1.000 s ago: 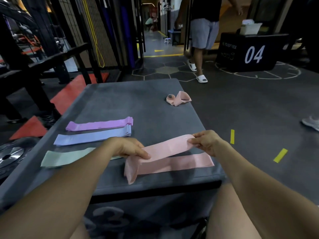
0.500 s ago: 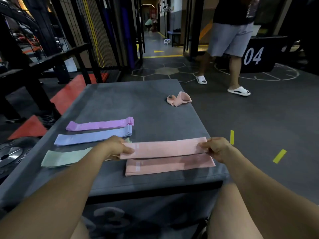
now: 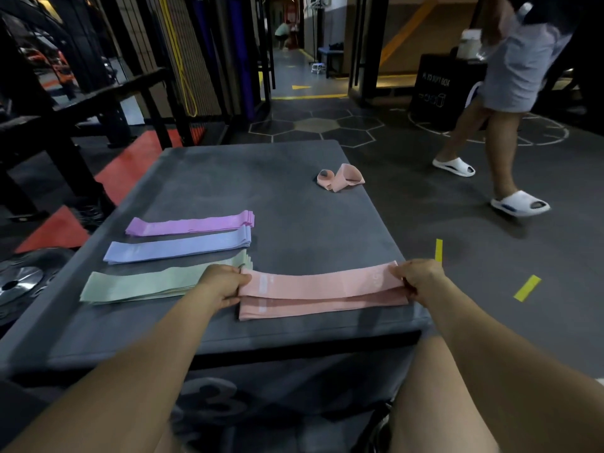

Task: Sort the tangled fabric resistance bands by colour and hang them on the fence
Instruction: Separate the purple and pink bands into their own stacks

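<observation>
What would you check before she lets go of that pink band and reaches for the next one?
1. Both ends held: left hand and right hand each pinch an end of the top pink band. Ok.
2. Band pulled flat, no twist showing. Ok.
3. Lined up with the pink band underneath: the top one sits a little further back, edges not flush. Not ok.
4. Other piles tidy: purple bands, blue bands and green bands lie in separate flat stacks. Ok.
5. Bands left to sort: a crumpled pink band lies near the far edge of the grey box. Not ok.
6. Fence free for hanging: cannot tell.
</observation>
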### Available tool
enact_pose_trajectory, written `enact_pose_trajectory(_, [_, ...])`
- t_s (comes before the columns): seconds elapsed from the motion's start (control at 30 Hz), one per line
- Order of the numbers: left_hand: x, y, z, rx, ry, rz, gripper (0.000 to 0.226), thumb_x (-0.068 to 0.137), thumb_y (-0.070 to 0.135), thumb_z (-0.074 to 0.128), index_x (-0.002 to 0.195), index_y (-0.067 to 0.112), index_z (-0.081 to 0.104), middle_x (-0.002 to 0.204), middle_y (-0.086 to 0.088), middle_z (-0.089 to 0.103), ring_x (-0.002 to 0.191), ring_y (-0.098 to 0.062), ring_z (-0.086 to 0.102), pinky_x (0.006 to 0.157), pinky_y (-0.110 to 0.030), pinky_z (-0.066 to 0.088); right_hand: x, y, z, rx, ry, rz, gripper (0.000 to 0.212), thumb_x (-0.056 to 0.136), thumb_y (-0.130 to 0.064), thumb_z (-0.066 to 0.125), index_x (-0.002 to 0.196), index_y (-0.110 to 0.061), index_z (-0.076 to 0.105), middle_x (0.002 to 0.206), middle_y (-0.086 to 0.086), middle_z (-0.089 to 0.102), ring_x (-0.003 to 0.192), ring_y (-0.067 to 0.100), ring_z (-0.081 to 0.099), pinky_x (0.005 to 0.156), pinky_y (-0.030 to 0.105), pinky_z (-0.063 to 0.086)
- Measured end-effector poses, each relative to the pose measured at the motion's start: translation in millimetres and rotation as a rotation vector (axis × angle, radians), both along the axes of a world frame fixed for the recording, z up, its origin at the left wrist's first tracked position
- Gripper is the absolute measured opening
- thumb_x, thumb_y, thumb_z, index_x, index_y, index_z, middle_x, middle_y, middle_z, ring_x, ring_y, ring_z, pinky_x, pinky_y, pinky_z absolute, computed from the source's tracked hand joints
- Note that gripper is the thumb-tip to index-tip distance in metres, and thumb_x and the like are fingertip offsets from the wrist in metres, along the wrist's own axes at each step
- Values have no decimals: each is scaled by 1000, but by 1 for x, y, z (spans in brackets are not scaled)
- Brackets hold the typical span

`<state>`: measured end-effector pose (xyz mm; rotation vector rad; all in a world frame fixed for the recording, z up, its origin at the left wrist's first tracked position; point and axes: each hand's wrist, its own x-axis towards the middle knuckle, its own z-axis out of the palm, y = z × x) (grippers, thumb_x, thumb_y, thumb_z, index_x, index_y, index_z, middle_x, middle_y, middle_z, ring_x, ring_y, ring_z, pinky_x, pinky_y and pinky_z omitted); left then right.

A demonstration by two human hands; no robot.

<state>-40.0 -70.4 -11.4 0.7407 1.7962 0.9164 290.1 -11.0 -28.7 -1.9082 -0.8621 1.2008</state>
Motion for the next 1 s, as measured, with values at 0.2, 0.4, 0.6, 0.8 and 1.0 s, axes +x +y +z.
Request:
enact_pose_trajectory(0.2, [-3,-5,-18,-31,165,1,20,80,7,71,68,14,56,69,-7,56,50,-17,43,40,-16,34,2,-1,-12,2,-242,7,28,70,-25,81,60,-13,57,60,6,55,52,22,48,49,26,42])
enact_pose_trajectory(0.4, [-1,-5,-18,-39,268,-58,22,76,8,73,63,13,55,59,-5,52,47,-19,41,40,-17,30,2,0,-16,13,-283,19,24,73,-23,78,81,-3,67,80,12,63,74,27,59,79,34,52])
enact_pose_trajectory(0.6, [3,-3,-13,-45,302,-74,26,79,9,70,60,11,52,54,-6,46,44,-19,35,37,-17,28,2,-1,-15,2,-212,40,26,76,-24,73,67,-5,57,71,11,56,56,24,49,54,29,41])
enact_pose_trajectory(0.8, [-2,-6,-12,-77,253,-31,26,76,9,75,64,8,53,55,-8,50,41,-18,37,38,-16,28,4,2,-17,-2,-208,15,24,75,-8,63,56,-9,49,58,11,50,52,23,46,47,26,36])
enact_pose_trajectory(1.0, [-2,-9,-17,-65,224,-18,29,75,6,76,61,10,52,54,-5,49,38,-17,33,39,-17,26,9,-3,-15,29,-217,-29,24,73,-5,62,54,-8,48,58,10,47,59,26,48,48,24,35])
